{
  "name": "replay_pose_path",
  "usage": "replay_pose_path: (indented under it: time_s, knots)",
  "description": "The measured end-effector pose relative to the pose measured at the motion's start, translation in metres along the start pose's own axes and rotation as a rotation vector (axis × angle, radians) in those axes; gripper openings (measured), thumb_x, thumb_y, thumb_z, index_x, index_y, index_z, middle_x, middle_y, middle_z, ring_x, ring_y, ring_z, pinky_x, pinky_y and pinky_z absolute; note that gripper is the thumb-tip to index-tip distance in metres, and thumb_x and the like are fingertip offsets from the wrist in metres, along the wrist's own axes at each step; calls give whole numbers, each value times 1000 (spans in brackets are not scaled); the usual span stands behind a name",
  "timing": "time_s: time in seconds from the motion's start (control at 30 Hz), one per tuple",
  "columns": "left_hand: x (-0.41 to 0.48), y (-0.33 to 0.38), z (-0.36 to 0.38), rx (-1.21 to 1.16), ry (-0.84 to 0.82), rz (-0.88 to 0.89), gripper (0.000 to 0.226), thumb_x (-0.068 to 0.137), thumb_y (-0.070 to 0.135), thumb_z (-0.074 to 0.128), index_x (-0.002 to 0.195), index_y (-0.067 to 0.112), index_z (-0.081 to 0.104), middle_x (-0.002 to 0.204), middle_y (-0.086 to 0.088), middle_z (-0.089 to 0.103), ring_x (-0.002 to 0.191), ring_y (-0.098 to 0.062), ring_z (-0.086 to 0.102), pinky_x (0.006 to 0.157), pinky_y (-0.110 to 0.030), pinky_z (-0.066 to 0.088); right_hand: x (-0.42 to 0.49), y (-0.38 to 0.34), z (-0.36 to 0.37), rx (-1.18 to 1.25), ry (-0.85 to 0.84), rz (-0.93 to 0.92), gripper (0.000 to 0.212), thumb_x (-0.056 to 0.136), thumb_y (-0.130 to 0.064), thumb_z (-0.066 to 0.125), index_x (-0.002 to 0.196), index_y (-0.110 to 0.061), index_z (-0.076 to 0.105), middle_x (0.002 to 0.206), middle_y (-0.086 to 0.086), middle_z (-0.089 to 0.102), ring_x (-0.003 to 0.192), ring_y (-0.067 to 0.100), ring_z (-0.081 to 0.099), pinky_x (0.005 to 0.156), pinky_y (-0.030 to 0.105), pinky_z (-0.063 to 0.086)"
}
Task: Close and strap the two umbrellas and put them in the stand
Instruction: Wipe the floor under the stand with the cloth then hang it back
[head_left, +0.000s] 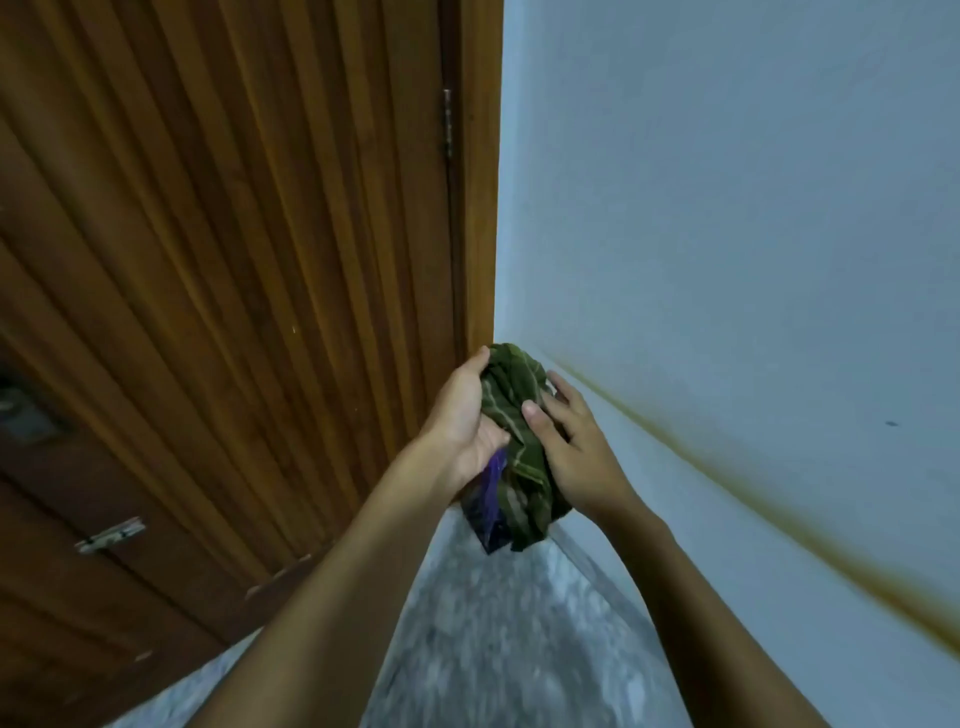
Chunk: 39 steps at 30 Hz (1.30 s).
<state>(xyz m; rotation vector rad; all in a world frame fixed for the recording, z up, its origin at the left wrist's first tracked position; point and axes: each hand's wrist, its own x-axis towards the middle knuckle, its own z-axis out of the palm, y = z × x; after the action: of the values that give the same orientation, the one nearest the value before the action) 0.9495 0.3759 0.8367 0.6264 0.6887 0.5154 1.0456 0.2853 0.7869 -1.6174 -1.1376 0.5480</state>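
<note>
Left hand (462, 415) and right hand (571, 447) grip 1 collapsed umbrella (514, 410); strapping and both stowings likely remain.

Green striped umbrella (511, 415); purple patch

The crumpled green striped cloth umbrella (511, 415) looks matt; the ribbed brown wooden door (234, 260) has a soft sheen.

I am seeing two hands, the left hand (462, 415) and the right hand (576, 447), both holding one umbrella (514, 415). One door (208, 260) is showing one hinge (447, 122) and one latch (110, 535) that is showing clearly. One wall (727, 208) is meeting one floor (493, 623).
</note>
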Motion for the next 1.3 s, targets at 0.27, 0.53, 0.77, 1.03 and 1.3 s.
replay_pose_path:
  time_s: [0.27, 0.53, 0.77, 1.03, 1.3]
  knots:
    - [107, -30, 14, -57, -14, -80, 37, 100, 13, 32, 115, -5, 60, 103, -21, 66, 89, -28, 64, 77, -36, 53, 58, 79, -41, 17, -38, 51, 40, 99, -41, 52, 137, -34, 46, 124, -16, 62, 114, -1, 59, 97, 30, 49]
    - [235, -49, -17, 263, 83, -112, 30, 100, 23, 53, 121, 4, 62, 111, -16, 69, 96, -26, 68, 81, -33, 59, 145, 179, -56, -207, -104, 107, 34, 99, -26, 55, 134, -23, 56, 122, -3, 68, 108, 14, 65, 94, 37, 53]
    - [328, -112, -109, 634, 235, -112, 37, 95, 29, 61, 114, -2, 67, 102, -16, 72, 84, -25, 70, 83, -31, 57, 188, 313, -25, -303, -348, 173, 33, 100, -30, 55, 132, -26, 58, 114, -16, 63, 94, -5, 56, 78, -1, 39]
    - [479, -325, -279, 682, 442, -122, 35, 93, 35, 62, 104, 4, 71, 90, -11, 72, 63, -15, 65, 65, -26, 50, 172, 607, 67, -326, -521, 210, 26, 99, -29, 56, 123, -22, 62, 96, -14, 61, 80, -11, 56, 69, -4, 38]
    - [610, -517, -457, 697, 655, -79, 18, 93, 24, 64, 100, 8, 68, 95, -14, 67, 81, -27, 65, 67, -21, 50, 152, 858, 156, -572, -456, 260, 37, 102, -25, 48, 136, -11, 53, 123, 10, 64, 113, 27, 59, 86, 24, 39]
